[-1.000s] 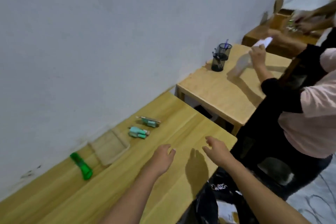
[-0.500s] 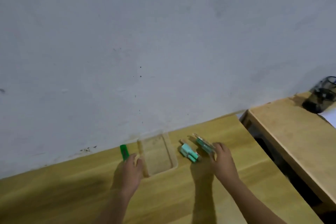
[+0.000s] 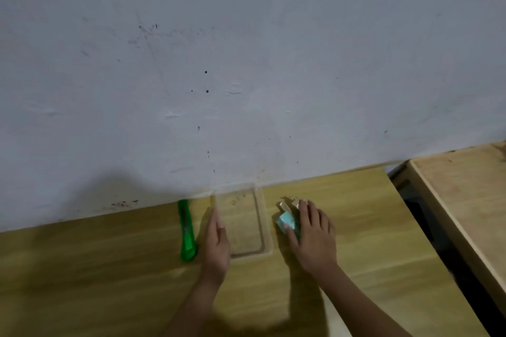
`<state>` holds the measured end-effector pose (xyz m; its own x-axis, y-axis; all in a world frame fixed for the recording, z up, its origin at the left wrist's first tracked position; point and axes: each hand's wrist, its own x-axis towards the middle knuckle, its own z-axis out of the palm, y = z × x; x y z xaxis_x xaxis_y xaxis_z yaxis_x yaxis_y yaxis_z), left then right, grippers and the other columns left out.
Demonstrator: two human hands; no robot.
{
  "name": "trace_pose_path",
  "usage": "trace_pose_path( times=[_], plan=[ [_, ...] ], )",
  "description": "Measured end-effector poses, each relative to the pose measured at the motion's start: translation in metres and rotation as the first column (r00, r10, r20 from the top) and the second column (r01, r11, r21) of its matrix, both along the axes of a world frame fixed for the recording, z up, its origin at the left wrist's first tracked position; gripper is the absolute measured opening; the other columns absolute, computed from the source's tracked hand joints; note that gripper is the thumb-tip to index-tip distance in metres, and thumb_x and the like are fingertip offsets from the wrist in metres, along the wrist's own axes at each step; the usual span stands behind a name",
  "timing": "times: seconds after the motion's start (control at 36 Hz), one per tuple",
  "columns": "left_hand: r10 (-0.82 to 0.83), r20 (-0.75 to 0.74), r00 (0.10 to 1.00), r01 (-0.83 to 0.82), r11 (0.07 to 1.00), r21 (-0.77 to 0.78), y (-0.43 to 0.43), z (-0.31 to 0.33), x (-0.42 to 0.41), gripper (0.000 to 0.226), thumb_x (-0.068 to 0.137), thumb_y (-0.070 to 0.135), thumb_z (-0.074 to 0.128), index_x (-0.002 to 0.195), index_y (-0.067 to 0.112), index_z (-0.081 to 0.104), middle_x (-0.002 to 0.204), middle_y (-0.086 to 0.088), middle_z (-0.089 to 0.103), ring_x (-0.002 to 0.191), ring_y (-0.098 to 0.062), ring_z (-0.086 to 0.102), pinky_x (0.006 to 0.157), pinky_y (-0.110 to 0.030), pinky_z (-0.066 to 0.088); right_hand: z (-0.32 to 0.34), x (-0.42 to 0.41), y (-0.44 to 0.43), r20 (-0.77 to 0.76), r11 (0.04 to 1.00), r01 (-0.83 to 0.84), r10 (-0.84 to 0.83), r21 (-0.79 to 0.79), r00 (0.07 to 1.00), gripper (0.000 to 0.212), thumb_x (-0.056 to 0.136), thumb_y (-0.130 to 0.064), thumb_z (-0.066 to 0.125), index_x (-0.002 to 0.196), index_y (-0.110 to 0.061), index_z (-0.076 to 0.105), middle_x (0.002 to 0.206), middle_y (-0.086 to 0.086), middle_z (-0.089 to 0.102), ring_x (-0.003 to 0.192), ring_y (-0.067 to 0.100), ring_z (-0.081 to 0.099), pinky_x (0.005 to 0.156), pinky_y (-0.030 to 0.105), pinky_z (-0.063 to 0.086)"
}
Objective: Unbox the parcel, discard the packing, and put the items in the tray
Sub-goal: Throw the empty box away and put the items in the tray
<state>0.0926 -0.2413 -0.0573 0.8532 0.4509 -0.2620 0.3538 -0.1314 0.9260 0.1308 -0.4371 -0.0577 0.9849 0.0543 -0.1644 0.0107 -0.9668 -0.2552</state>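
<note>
1. No parcel and no packing are in view. Two small items lie loose on the table (image 3: 356,227), so the unboxing and discarding seem to be done.
2. The clear tray (image 3: 267,230) sits against the wall and nothing lies in it yet, so filling it is the step left.
3. The left hand (image 3: 216,241) lies with straight fingers along the tray's left wall, touching it, apparently to steady it.
4. The right hand (image 3: 312,232) is just right of the tray, well apart from the left. Its thumb and fingers pinch the teal packet (image 3: 286,220).
5. The other small item (image 3: 284,202) lies under the right hand's fingertips. I cannot tell whether it is held too.
6. A green box cutter (image 3: 186,230) rests on the table just left of the left hand, untouched.
</note>
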Motion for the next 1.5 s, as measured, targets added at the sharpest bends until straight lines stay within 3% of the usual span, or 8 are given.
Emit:
trace_pose_path(
  times=[0.11,0.31,0.44,0.72,0.83,1.19,1.39,1.5],
  plan=[
    [0.045,0.057,0.997,-0.046,0.999,0.013,-0.003,-0.003,0.000,0.044,0.098,0.005,0.034,0.142,0.006,0.030,0.140,-0.001,0.037,0.123,-0.009,0.044,0.080,0.005,0.038,-0.004,0.004,0.012,0.009,0.996,-0.039,0.040,-0.079,0.999,0.082,0.080,-0.066,0.039,0.140,-0.010,0.033,0.138,0.014,0.049,0.118,0.035,0.053,0.097,0.049,0.044],
    [0.089,0.033,0.995,-0.090,0.996,0.028,-0.006,-0.004,0.000,0.044,0.099,0.024,0.030,0.143,0.022,0.032,0.144,-0.007,0.040,0.128,-0.026,0.045,0.104,-0.051,0.042,-0.002,0.023,0.011,-0.007,0.999,-0.050,0.050,0.004,0.999,0.097,0.076,-0.058,0.059,0.147,-0.019,0.006,0.155,0.011,0.020,0.137,0.032,0.028,0.112,0.044,0.025],
    [0.118,0.045,0.992,-0.119,0.993,0.008,-0.011,-0.001,0.002,0.043,0.100,0.014,0.030,0.143,0.016,0.031,0.143,-0.006,0.040,0.122,-0.009,0.040,0.098,-0.020,0.037,0.005,0.029,-0.002,-0.058,0.998,-0.021,0.018,-0.062,0.998,0.100,0.072,-0.071,0.052,0.144,-0.035,-0.005,0.145,0.006,0.033,0.126,0.028,0.040,0.098,0.042,0.039],
    [0.155,0.058,0.986,-0.156,0.988,0.011,-0.016,0.001,0.004,0.044,0.099,0.008,0.032,0.142,0.012,0.032,0.143,-0.007,0.041,0.126,-0.012,0.041,0.098,-0.016,0.038,0.005,0.033,-0.004,-0.107,1.000,0.004,-0.004,0.002,0.994,0.095,0.072,-0.067,0.055,0.144,-0.038,-0.001,0.127,0.009,0.044,0.110,0.030,0.046,0.081,0.039,0.049],
    [0.156,0.038,0.987,-0.156,0.988,0.012,-0.016,0.002,0.004,0.044,0.099,0.009,0.032,0.142,0.013,0.032,0.146,-0.009,0.039,0.133,-0.022,0.039,0.109,-0.034,0.034,0.006,0.038,-0.003,-0.116,0.999,0.033,-0.030,0.026,0.993,0.096,0.071,-0.067,0.055,0.144,-0.037,0.000,0.126,0.011,0.046,0.109,0.031,0.050,0.081,0.040,0.049],
    [0.157,0.039,0.987,-0.160,0.984,0.075,-0.024,0.006,0.001,0.046,0.096,0.000,0.036,0.141,0.008,0.034,0.144,-0.009,0.042,0.131,-0.018,0.041,0.097,-0.010,0.030,0.010,0.037,-0.001,-0.109,0.959,0.196,-0.176,0.206,0.978,0.087,0.070,-0.061,0.060,0.142,-0.033,0.021,0.121,0.009,0.054,0.103,0.028,0.058,0.080,0.037,0.049],
    [0.142,0.051,0.989,-0.146,0.985,0.091,-0.026,0.008,0.000,0.047,0.095,-0.001,0.037,0.141,0.009,0.034,0.140,-0.010,0.046,0.125,-0.019,0.046,0.097,-0.017,0.037,0.007,0.026,0.005,-0.072,0.995,0.057,-0.052,0.077,0.996,0.083,0.074,-0.055,0.055,0.142,-0.029,0.015,0.119,0.012,0.051,0.103,0.032,0.053,0.078,0.037,0.048],
    [0.151,0.051,0.987,-0.156,0.982,0.104,-0.026,0.009,0.001,0.046,0.095,-0.003,0.037,0.140,0.005,0.035,0.127,-0.001,0.047,0.100,0.004,0.051,0.071,0.008,0.037,0.004,0.019,0.009,-0.056,0.999,-0.025,0.024,-0.024,0.998,0.086,0.079,-0.053,0.050,0.145,-0.024,0.003,0.129,0.013,0.043,0.110,0.031,0.047,0.080,0.036,0.048]
  ],
)
